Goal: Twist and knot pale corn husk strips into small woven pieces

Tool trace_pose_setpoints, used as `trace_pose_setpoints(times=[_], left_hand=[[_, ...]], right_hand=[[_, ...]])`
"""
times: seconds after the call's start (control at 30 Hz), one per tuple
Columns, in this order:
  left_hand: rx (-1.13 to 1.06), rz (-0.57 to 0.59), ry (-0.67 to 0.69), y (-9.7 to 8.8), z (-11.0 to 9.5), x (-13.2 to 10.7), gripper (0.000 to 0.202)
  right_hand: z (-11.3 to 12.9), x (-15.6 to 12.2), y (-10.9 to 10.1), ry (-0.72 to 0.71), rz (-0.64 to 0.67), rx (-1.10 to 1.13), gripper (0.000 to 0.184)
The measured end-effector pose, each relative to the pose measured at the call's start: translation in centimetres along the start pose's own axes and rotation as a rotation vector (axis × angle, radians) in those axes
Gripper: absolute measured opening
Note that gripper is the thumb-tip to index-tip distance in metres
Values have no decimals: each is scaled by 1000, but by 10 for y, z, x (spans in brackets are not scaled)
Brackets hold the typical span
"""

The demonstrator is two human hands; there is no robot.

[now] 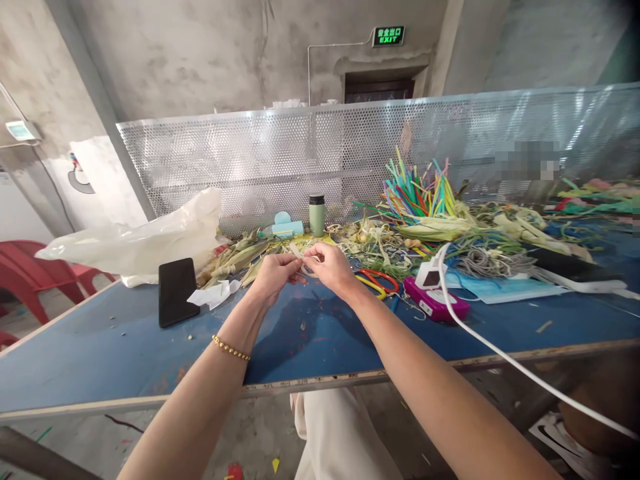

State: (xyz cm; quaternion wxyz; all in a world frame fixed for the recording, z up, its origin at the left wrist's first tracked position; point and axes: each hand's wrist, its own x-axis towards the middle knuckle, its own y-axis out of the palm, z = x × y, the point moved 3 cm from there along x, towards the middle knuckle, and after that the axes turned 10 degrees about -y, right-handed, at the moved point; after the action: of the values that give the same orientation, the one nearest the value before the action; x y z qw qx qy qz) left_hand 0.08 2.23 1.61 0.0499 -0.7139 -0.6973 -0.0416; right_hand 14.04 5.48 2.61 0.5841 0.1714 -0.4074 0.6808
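Both my hands meet above the middle of the blue table (pixel 100 353). My left hand (pixel 277 272) and my right hand (pixel 328 265) are closed in pinches on a thin pale leaf strip (pixel 301 257) stretched between them. A gold bead bracelet (pixel 231 349) sits on my left wrist. Just behind my hands lies a heap of pale green leaves and strips (pixel 240 260).
A black phone (pixel 177 291) and crumpled paper (pixel 215 294) lie at left, with a plastic bag (pixel 150 243) behind. A green flask (pixel 317 215), scissors (pixel 377 280), a purple device (pixel 436 301) with white cable, and coloured strips (pixel 420 190) are nearby. A perforated metal screen (pixel 250 160) backs the table.
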Motion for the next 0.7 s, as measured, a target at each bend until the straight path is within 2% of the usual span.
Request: trace_pose_setpoints(times=[0.1,0.33,0.53,0.7], left_hand=[[-9,19,-12,0,1,0,21],[-20,142,-68,3,2,-4,17],[-88,157,-89,2,2,-5,22],[3,215,-40,2,-1,-6,22]], right_hand=[[4,2,-4,-31,4,-8,9],[4,2,-6,-87,66,-3,22],[-2,1,-5,-7,30,210,24],[1,0,-4,47,19,266,23]])
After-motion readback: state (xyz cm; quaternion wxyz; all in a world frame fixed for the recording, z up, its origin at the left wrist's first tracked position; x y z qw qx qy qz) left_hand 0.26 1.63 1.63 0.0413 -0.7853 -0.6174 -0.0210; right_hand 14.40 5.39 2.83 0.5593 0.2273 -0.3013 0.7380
